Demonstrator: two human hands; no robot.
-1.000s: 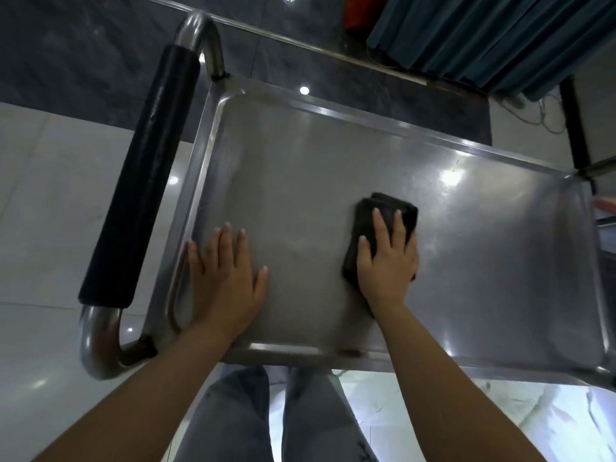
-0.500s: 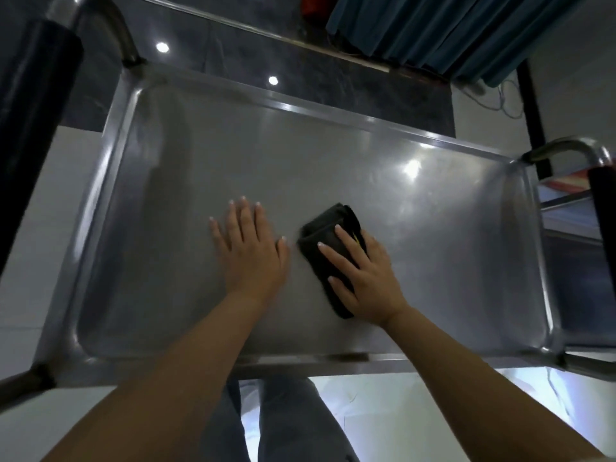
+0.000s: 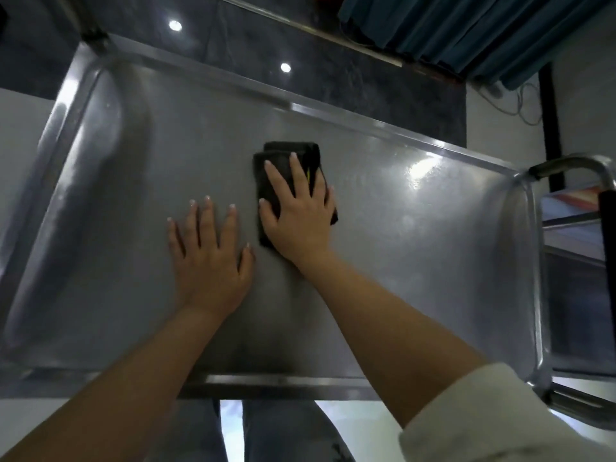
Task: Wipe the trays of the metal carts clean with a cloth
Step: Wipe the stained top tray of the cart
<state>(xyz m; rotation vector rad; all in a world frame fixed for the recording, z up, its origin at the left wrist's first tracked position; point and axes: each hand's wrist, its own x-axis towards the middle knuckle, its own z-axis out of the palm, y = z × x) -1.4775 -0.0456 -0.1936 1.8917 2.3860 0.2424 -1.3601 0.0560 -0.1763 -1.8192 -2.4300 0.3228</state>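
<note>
The top tray [image 3: 416, 248] of a stainless steel cart fills the head view, with a raised rim all round. A folded black cloth [image 3: 283, 161] lies near the tray's middle. My right hand [image 3: 300, 211] presses flat on the cloth, fingers spread and pointing away from me, covering its near half. My left hand [image 3: 208, 258] rests flat and open on the bare metal just left of the cloth, holding nothing. Both forearms reach in over the tray's near rim.
A second cart's handle [image 3: 596, 168] and shelf [image 3: 573, 228] stand close at the right end. Dark marble floor [image 3: 366, 71] and a teal curtain [image 3: 483, 31] lie beyond the far rim. White floor tiles [image 3: 16, 128] lie to the left, my legs below the near rim.
My right hand has pushed the cloth away from me toward the tray's far side and straightened it. My left hand has stayed flat beside it. The view has shifted right along the tray.
</note>
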